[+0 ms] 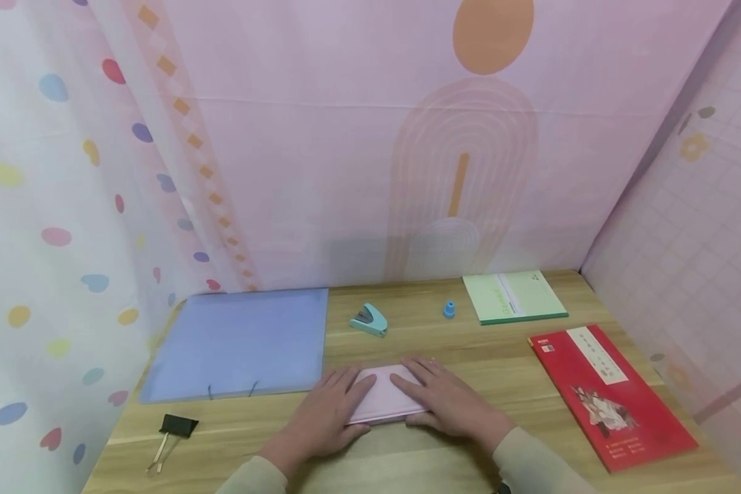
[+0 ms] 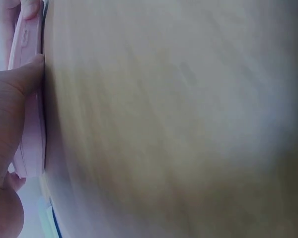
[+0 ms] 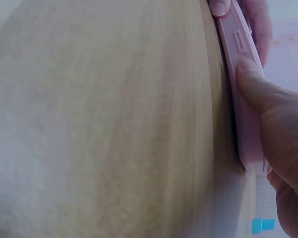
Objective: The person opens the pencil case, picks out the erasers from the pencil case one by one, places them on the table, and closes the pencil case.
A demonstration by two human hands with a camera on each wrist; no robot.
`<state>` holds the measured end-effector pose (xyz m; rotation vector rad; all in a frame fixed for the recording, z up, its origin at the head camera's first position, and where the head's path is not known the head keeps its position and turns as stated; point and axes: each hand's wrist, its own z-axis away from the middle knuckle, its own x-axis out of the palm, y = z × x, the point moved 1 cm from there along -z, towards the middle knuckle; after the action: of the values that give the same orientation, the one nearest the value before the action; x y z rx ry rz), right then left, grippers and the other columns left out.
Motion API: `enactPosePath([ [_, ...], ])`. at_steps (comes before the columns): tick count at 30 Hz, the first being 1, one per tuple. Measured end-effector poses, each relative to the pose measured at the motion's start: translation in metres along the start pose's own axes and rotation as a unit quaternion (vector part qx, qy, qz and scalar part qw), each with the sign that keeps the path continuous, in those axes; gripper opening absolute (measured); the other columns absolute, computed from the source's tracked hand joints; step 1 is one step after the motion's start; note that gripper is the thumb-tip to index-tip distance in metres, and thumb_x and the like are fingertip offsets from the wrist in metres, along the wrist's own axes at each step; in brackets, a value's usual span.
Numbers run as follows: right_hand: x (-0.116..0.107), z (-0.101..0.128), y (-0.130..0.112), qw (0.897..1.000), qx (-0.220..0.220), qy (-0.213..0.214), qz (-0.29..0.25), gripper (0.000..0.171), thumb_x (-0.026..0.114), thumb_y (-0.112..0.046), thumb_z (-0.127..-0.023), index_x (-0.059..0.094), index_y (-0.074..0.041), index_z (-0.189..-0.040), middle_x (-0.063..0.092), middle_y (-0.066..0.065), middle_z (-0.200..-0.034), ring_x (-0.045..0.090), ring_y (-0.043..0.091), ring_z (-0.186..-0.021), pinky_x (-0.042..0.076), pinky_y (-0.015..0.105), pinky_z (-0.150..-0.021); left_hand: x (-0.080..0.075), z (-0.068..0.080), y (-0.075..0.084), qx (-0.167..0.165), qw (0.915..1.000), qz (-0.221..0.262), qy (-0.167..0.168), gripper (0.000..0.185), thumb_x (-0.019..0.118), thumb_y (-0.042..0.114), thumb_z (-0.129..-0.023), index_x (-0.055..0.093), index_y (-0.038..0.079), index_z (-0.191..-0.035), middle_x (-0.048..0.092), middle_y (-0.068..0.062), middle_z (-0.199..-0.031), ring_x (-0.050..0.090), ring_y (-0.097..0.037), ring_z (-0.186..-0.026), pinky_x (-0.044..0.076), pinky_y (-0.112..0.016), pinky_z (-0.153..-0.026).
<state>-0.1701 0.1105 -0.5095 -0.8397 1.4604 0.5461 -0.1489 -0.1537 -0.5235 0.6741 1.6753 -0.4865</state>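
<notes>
smooth pink plastic case [image 1: 379, 401]; matt wood-grain table [image 1: 500, 350]; glossy red booklet [image 1: 611, 394]

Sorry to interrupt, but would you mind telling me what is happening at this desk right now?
A person has both hands on a flat pink case lying on the wooden desk. The left hand and right hand lie on top of it, thumbs against its near edge. Around it lie a blue folder, a teal stapler, a black binder clip, a small blue item, a green notebook and a red book, all untouched.
</notes>
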Motion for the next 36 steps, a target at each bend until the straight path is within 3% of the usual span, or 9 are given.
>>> enactPosePath([
  [8,-0.001,0.001,-0.002,1.000,0.000,-0.012,0.025,0.066,0.039,-0.057,-0.097,0.025,-0.026,-0.153,0.022,0.013,-0.157,0.023,0.032,-0.142,0.023,0.048,-0.114,-0.007,-0.005,0.005,0.003,0.9998,-0.009,-0.019,0.077,0.062,0.052,-0.086,0.036,0.013,-0.147,0.040,-0.015,-0.144,0.040,-0.032,-0.130,0.032,-0.052,-0.109],
  [14,-0.005,0.001,-0.001,1.000,0.006,-0.015,0.009,0.066,0.041,-0.057,-0.096,0.026,-0.026,-0.153,0.021,0.013,-0.157,0.023,0.033,-0.142,0.023,0.049,-0.114,-0.004,-0.006,0.002,-0.003,0.9999,0.002,-0.015,0.079,0.062,0.055,-0.086,0.034,0.015,-0.148,0.039,-0.014,-0.146,0.038,-0.032,-0.132,0.031,-0.053,-0.110],
  [19,-0.007,0.004,0.001,1.000,0.004,-0.008,-0.009,0.066,0.041,-0.057,-0.097,0.026,-0.027,-0.153,0.021,0.010,-0.158,0.021,0.031,-0.143,0.021,0.049,-0.115,-0.003,0.002,0.002,-0.010,0.9999,0.007,-0.009,0.084,0.059,0.060,-0.085,0.030,0.017,-0.151,0.032,-0.016,-0.152,0.031,-0.034,-0.137,0.027,-0.056,-0.111],
  [24,-0.010,0.016,0.004,1.000,0.018,0.011,-0.014,0.061,0.044,-0.052,-0.097,0.033,-0.025,-0.151,0.029,0.003,-0.156,0.025,0.028,-0.142,0.022,0.053,-0.114,-0.013,0.016,0.010,-0.014,0.9999,0.005,0.006,0.083,0.056,0.062,-0.087,0.029,0.018,-0.152,0.025,-0.016,-0.155,0.025,-0.037,-0.141,0.023,-0.063,-0.109],
  [31,-0.020,0.026,0.007,0.996,0.001,0.088,-0.007,0.043,0.056,-0.032,-0.097,0.054,-0.019,-0.138,0.051,-0.002,-0.141,0.044,0.021,-0.132,0.035,0.048,-0.108,-0.025,0.033,0.021,0.008,0.9997,-0.023,0.006,0.079,0.053,0.060,-0.090,0.027,0.021,-0.153,0.024,-0.012,-0.157,0.021,-0.033,-0.143,0.021,-0.060,-0.111],
  [36,-0.028,0.021,0.010,0.985,-0.026,0.170,-0.018,0.035,0.064,-0.020,-0.093,0.063,-0.014,-0.127,0.062,0.001,-0.127,0.060,0.019,-0.115,0.049,0.040,-0.096,-0.030,0.039,0.025,0.033,0.9978,-0.034,0.047,0.083,0.059,0.056,-0.088,0.027,0.014,-0.152,0.024,-0.014,-0.156,0.021,-0.033,-0.143,0.024,-0.060,-0.110],
])
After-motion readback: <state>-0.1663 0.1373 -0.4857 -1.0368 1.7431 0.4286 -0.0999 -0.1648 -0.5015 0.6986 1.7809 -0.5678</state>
